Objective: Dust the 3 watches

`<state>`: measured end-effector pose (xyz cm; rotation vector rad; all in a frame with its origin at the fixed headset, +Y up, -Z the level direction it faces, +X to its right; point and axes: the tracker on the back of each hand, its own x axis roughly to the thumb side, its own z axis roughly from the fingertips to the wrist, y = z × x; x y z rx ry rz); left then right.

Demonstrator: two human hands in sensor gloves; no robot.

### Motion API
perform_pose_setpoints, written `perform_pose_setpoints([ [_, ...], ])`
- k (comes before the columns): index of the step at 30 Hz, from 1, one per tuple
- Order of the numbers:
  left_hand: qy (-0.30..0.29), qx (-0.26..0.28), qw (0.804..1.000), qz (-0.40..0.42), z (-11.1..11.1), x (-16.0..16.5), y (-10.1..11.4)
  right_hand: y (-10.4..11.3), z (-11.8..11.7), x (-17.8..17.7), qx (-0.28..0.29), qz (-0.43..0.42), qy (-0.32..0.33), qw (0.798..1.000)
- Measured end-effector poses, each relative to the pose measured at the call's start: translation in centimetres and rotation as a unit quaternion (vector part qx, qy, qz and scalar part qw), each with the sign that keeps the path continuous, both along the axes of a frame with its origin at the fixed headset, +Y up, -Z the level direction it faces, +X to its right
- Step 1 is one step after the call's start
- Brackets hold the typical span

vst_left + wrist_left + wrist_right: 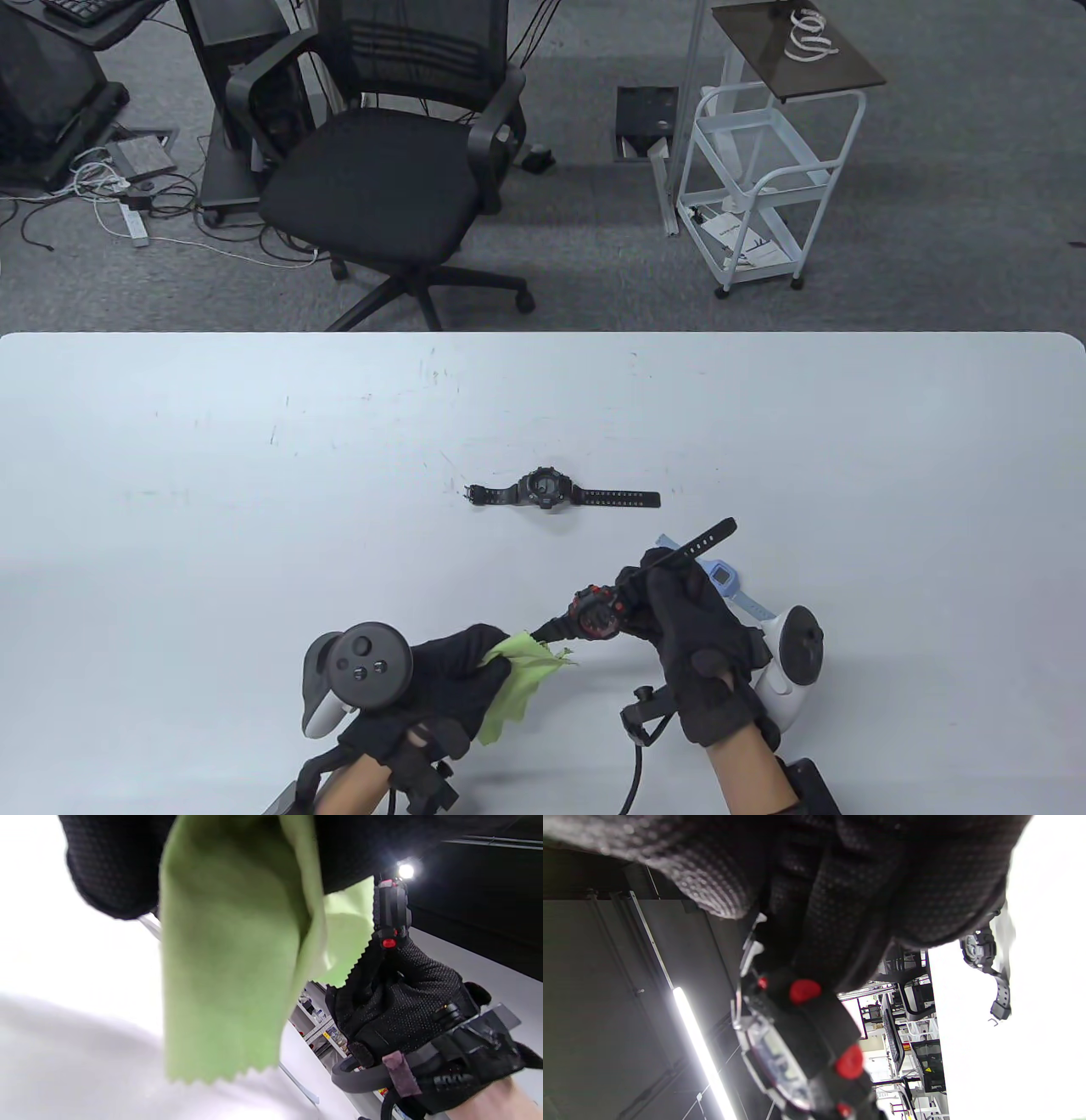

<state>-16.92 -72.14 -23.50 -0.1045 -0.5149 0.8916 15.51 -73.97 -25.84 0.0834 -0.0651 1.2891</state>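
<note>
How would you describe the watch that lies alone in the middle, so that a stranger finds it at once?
Look at the white table, near its centre, beyond both gloved hands. There the black watch lies flat, its straps stretched out left and right, and nothing touches it. The red-trimmed watch is held in the right hand, and the light blue watch lies behind that hand.

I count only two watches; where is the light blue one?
In the table view the light blue watch lies on the table, lower right, partly hidden behind the right hand.

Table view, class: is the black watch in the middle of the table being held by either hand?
No. The black watch lies flat on the white table, apart from both hands; the right hand holds a different, black-and-red watch.
</note>
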Motion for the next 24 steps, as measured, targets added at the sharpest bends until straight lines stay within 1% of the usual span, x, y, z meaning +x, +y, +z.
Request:
perform_pose_setpoints([
  [2, 0.015, 0.002, 1.000, 0.012, 0.0, -0.2, -0.1, -0.2, 0.0, 0.0, -0.007, -0.010, -0.001, 1.000],
  [9, 0.008, 0.000, 1.000, -0.006, -0.1, -0.1, 0.1, -0.2, -0.1, 0.1, -0.005, -0.003, -0.002, 1.000],
  [12, 0.018, 0.005, 1.000, 0.001, -0.1, -0.3, 0.2, 0.0, -0.1, 0.3, -0.002, -0.008, -0.006, 1.000],
  [14, 0.033, 0.021, 0.999, 0.003, 0.0, -0.6, 0.5, 0.1, -0.1, 0.4, -0.001, -0.012, -0.008, 1.000],
  [18, 0.046, 0.082, 0.994, -0.051, 0.2, -1.1, 1.6, 0.2, -0.1, 0.7, 0.003, -0.018, -0.014, 1.000],
  [21, 0.031, 0.100, 0.991, -0.084, 0.5, -1.0, 2.0, 0.4, -0.1, 1.0, 0.005, -0.012, -0.025, 1.000],
  [24, 0.002, 0.116, 0.985, -0.125, 0.7, -0.2, 1.7, 0.5, -0.1, 1.5, 0.005, -0.016, -0.041, 0.999],
])
